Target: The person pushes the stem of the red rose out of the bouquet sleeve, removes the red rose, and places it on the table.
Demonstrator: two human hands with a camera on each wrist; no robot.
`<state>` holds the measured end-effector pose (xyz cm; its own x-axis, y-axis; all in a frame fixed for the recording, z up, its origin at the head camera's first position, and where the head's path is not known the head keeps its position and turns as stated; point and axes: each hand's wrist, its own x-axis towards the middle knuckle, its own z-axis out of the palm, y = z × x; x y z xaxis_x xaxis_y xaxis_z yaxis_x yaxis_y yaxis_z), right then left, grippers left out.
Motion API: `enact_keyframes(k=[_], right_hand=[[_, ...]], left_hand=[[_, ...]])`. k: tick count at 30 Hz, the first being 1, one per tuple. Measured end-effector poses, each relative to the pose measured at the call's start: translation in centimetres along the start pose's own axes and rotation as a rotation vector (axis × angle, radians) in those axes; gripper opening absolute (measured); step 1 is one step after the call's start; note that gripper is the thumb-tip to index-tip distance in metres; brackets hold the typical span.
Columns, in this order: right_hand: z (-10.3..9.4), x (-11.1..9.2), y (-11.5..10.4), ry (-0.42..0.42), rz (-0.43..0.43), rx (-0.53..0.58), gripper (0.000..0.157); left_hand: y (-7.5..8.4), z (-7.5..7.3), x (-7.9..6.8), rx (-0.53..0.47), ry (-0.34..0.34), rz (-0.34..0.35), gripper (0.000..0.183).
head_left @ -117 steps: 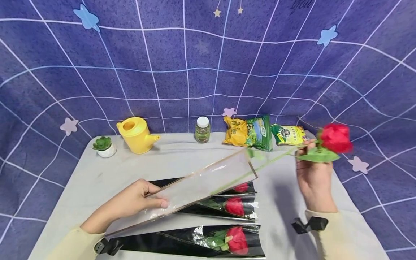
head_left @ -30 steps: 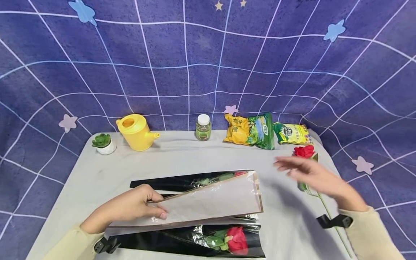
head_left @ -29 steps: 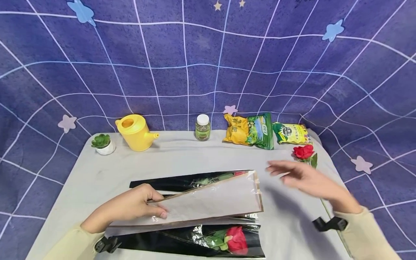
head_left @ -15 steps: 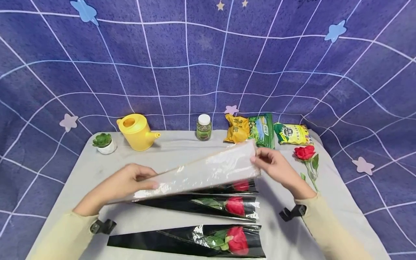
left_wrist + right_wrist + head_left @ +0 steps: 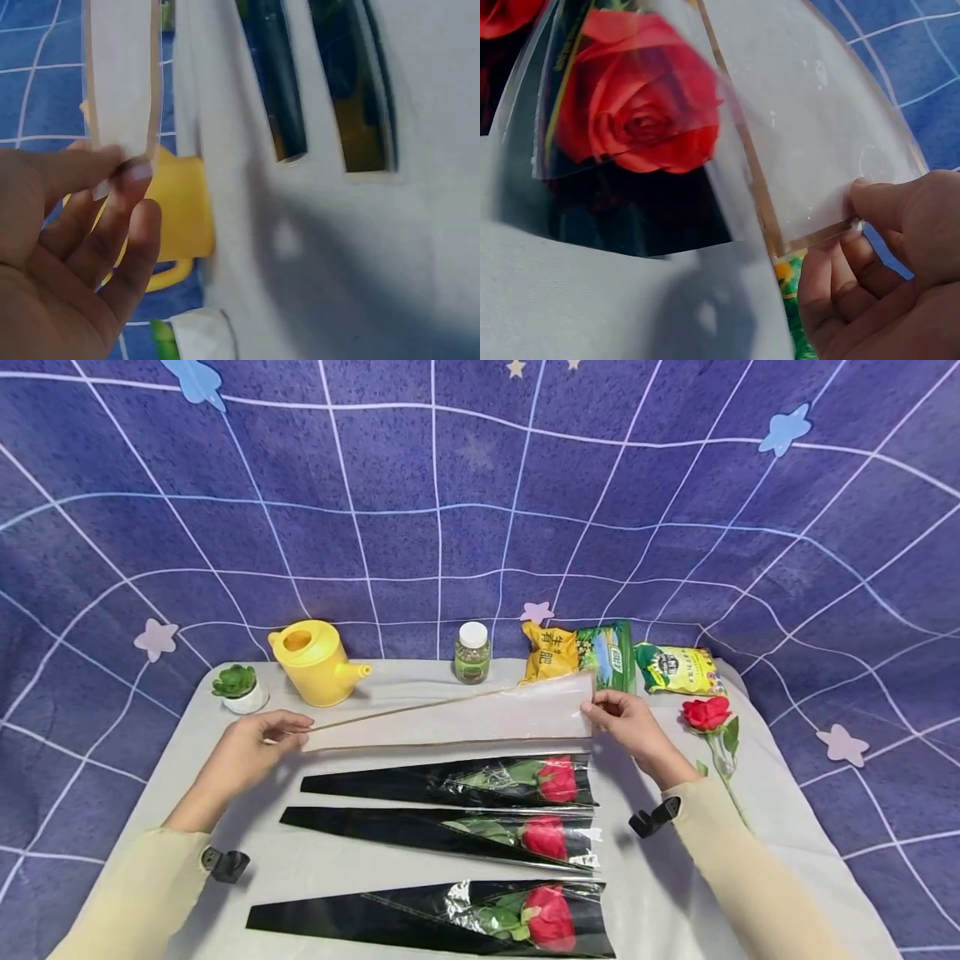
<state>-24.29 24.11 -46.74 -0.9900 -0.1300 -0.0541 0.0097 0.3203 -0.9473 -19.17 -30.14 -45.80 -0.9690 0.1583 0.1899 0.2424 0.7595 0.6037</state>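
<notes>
A long tapered white flower sleeve (image 5: 457, 720) with a gold-brown border is held level above the back half of the table. My left hand (image 5: 251, 756) pinches its narrow end; in the left wrist view the thumb and fingers meet on the sleeve (image 5: 124, 75). At the wide end, my right hand (image 5: 633, 727) pinches the edge between thumb and fingers, as the right wrist view also shows. No flower is visible inside. A loose red rose (image 5: 706, 714) lies at the right, its stem partly behind the right forearm.
Three roses in black sleeves lie in rows: one at the back (image 5: 390, 782), one in the middle (image 5: 367, 825), one in front (image 5: 337, 918). Behind stand a potted succulent (image 5: 243, 689), a yellow watering can (image 5: 311, 668), a lidded jar (image 5: 472, 656) and several bags (image 5: 606, 656).
The rose has left the white sleeve and been laid at the right. My right hand has taken the sleeve's wide end, my left its narrow tip, and the sleeve has moved backward.
</notes>
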Motion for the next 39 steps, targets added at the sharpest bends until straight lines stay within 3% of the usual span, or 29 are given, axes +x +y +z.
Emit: enact_keyframes(k=[5, 19, 29, 39], right_hand=[[0.6, 0.7, 1.1, -0.035, 0.019, -0.035, 0.026], [1.3, 1.1, 2.3, -0.083, 0.094, -0.127, 0.022], [1.4, 0.6, 2.3, -0.151, 0.057, -0.160, 0.020], [1.3, 0.6, 2.5, -0.157, 0.076, -0.284, 0.017]], left_hand=[[-0.7, 0.9, 0.5, -0.018, 0.044, -0.038, 0.014], [-2.1, 2.4, 1.0, 0.038, 0.037, -0.087, 0.015], [-2.1, 2.7, 1.0, 0.039, 0.035, -0.082, 0.013], [-2.2, 2.9, 0.9, 0.055, 0.028, -0.111, 0.015]])
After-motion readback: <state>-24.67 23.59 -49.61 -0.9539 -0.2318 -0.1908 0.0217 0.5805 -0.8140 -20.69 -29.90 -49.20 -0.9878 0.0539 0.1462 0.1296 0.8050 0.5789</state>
